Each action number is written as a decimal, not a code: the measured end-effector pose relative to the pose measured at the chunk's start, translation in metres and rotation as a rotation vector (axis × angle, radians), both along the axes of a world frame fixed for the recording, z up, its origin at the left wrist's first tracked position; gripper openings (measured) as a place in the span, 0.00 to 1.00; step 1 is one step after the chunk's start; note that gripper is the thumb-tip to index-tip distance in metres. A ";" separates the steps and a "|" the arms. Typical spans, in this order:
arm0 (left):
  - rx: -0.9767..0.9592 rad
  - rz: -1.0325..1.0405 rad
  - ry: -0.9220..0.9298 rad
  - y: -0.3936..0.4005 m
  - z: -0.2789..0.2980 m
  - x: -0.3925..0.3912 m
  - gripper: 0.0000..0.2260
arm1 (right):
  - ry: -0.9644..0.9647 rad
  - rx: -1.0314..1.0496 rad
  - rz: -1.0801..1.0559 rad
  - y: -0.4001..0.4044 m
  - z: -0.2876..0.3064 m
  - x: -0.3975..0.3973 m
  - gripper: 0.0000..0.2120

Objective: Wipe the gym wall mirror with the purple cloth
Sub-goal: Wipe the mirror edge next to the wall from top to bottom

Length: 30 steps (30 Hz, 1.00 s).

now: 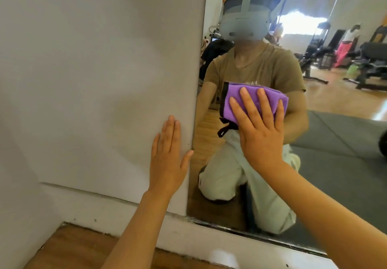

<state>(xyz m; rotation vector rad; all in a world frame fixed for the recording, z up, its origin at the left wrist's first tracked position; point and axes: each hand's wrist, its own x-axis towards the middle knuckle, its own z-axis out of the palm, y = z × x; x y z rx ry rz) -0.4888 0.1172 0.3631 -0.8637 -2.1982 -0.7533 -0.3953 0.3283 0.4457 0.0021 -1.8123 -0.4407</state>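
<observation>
mirror [314,143] glass is right in front of me, going up tall beside the grey wall [94,80]. its long way runs up and down, and its near edge is on my left. my right hand [259,126] lies flat on the purple cloth [251,99], fingers straight and spread, pushing it on the glass, not curling round it. the cloth is folded, under my fingers and sticking out past them at the top and to the left. its long way goes side to side, and a black string hangs from its low left corner. my left hand [167,162] is flat on the wall, just beside the mirror's edge, fingers straight, holding nothing. my right hand is the one on the glass. i think most of the glass to wipe is up and to the right of the cloth.
</observation>
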 end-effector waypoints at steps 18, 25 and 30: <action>0.115 0.001 0.031 0.048 -0.037 0.033 0.29 | -0.277 0.187 -0.023 0.035 -0.076 0.045 0.27; 0.070 -0.066 -0.007 0.077 -0.041 0.069 0.29 | -0.126 -0.014 -0.016 0.047 -0.074 0.050 0.24; 0.067 -0.024 -0.071 0.091 -0.043 0.085 0.31 | -0.519 0.214 -0.090 0.081 -0.188 0.094 0.54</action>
